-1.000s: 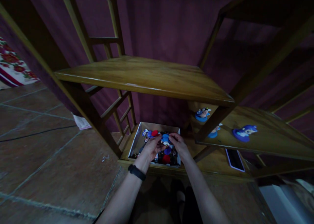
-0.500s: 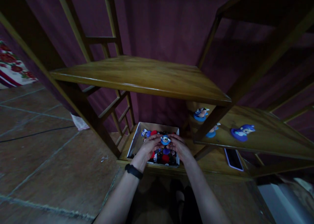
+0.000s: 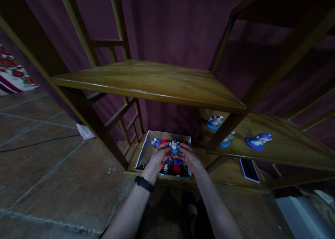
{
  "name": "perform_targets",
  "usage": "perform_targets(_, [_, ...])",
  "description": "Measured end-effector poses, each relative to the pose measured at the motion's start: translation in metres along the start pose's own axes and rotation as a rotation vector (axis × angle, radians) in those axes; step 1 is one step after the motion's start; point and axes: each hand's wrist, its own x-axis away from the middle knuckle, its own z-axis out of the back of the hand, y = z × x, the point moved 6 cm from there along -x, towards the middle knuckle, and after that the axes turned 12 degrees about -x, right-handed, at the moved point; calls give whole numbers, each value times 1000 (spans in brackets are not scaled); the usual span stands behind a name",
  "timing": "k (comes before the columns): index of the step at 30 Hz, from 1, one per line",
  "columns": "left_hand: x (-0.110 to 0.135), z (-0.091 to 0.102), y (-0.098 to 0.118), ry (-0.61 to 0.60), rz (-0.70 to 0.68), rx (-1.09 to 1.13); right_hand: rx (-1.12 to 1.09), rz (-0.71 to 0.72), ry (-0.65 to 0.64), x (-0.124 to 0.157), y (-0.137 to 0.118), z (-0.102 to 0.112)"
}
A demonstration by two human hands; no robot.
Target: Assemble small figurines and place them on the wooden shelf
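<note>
Between my two hands is a small figurine (image 3: 174, 147) with a blue base and a blue-and-white top. My left hand (image 3: 160, 156), with a black band on the wrist, grips its left side. The fingers of my right hand (image 3: 188, 155) close on its right side. Both hands are over an open cardboard box (image 3: 142, 154), whose pale rim shows around them. Several small red, blue and black figurines (image 3: 176, 169) lie inside the box, partly covered by my hands.
Above the box runs a wooden shelf (image 3: 146, 80). On the right-hand shelf stand a blue-based figurine (image 3: 214, 122), another blue-based one (image 3: 226, 140) partly behind a post, and a purple figurine (image 3: 259, 141). A phone (image 3: 249, 170) lies on the lower board.
The figurine between my hands has been tipped upright, so its front shows more, and it has shifted slightly up and left. My hands stay over the box.
</note>
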Motion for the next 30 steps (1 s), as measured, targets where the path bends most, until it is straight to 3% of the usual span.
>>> perform_targets(16, [-1, -3, -5, 12, -20, 41, -10, 85, 23, 1, -1, 1])
perform_targets(30, [3, -4, -3, 7, -11, 17, -12, 65, 33, 0, 1, 2])
